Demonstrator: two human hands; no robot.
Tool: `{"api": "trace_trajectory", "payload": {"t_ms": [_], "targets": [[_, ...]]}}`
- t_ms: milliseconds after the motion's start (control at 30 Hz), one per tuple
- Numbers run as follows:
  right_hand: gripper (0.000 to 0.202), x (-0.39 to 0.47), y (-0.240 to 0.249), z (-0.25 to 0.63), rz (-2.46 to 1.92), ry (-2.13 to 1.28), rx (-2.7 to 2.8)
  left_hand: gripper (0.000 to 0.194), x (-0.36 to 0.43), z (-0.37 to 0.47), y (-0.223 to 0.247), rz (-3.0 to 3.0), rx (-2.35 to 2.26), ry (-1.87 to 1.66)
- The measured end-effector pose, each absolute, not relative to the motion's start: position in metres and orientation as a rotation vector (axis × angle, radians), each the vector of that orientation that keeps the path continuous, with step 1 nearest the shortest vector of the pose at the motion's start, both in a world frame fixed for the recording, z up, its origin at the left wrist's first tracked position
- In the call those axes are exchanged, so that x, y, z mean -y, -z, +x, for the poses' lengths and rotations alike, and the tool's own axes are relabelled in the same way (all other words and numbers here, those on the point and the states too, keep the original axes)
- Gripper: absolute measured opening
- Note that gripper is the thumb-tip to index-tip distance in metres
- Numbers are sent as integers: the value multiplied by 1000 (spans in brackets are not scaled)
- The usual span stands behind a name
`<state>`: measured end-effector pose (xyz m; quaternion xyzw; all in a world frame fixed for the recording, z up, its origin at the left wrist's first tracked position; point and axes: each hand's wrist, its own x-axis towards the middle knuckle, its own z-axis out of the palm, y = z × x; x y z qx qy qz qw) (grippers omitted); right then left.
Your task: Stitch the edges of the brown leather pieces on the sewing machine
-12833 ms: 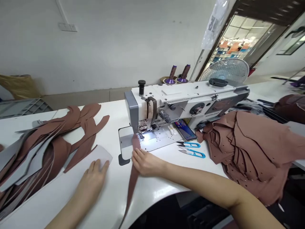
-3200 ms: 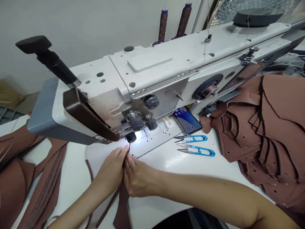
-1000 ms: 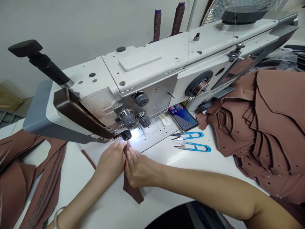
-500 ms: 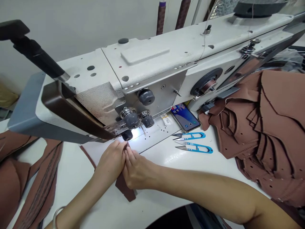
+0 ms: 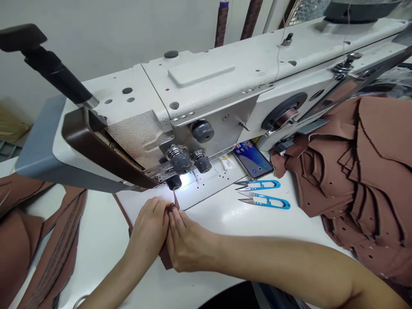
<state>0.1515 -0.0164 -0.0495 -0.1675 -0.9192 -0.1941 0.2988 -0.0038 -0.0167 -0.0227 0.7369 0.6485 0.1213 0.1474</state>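
Note:
A narrow brown leather-like piece [image 5: 165,258] lies between my two hands, just in front of the sewing machine [image 5: 199,92]. My left hand [image 5: 150,221] is closed on its upper part, fingertips pressed together. My right hand [image 5: 188,240] pinches the same piece from the other side, so the fingertips of both hands meet. A thin tip of the piece points up toward the lit area under the machine head. The lower end shows below my right hand; its middle is covered by my fingers. The needle is hidden behind the black knob.
Two blue thread snips [image 5: 265,200] lie right of my hands, near a phone [image 5: 253,159]. Stacked brown pieces [image 5: 380,171] fill the right side; more brown strips [image 5: 61,240] lie at left. Brown thread cones [image 5: 221,23] stand behind the machine.
Both hands have drawn slightly back from the machine head, toward me, with the brown piece. More of its upper tip now shows above my fingers. The camera view has shifted a little.

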Motion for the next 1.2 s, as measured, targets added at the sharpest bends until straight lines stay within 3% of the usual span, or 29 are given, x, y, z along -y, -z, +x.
{"api": "trace_trajectory", "payload": {"t_ms": [467, 933, 1200], "targets": [[35, 2, 53, 148, -440, 396, 2604, 35, -7, -4, 15, 2131, -1784, -222], [37, -5, 53, 149, -405, 303, 2730, 33, -26, 4, -1, 2139, -1882, -67], [41, -10, 55, 147, -466, 215, 2751, 34, -27, -5, 12, 2187, -1908, -83]]}}
